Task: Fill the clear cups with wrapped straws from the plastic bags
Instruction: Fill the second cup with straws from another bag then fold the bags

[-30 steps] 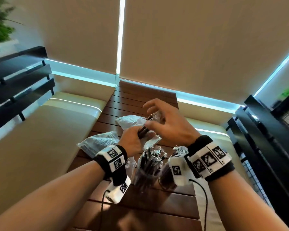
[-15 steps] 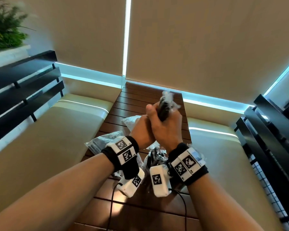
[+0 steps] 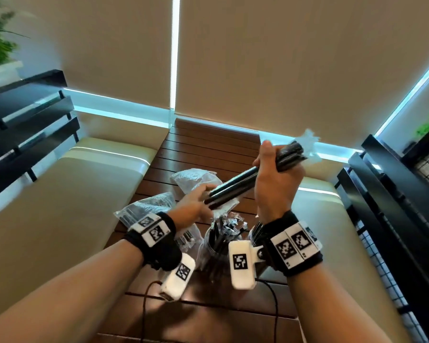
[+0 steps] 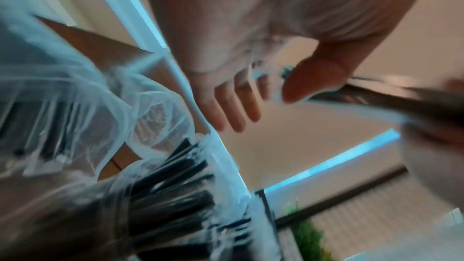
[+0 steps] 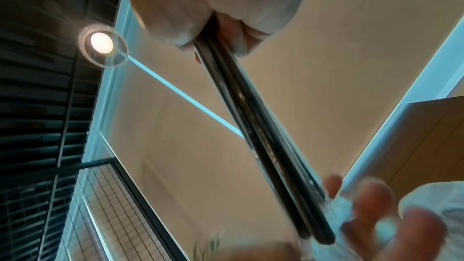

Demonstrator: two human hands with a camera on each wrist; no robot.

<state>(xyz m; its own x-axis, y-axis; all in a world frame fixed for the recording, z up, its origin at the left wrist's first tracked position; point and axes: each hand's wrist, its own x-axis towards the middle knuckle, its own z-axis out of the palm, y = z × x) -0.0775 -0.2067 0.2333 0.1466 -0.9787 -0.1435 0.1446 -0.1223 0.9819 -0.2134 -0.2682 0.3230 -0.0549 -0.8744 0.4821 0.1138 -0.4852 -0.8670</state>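
The right hand (image 3: 274, 184) is raised above the table (image 3: 208, 154) with its fingers (image 5: 253, 35) curled tightly around a small bundle of black wrapped straws (image 3: 248, 178), which slants down to the left. The left hand (image 3: 193, 209) sits at the bundle's lower end; its fingers (image 4: 236, 104) look straight and loosely spread, though the wrist view is blurred, so contact is hard to judge. Below the hands a clear cup (image 3: 221, 246) already packed with straws stands on the table. Crumpled plastic bags (image 3: 144, 209) lie just behind and to the left of it.
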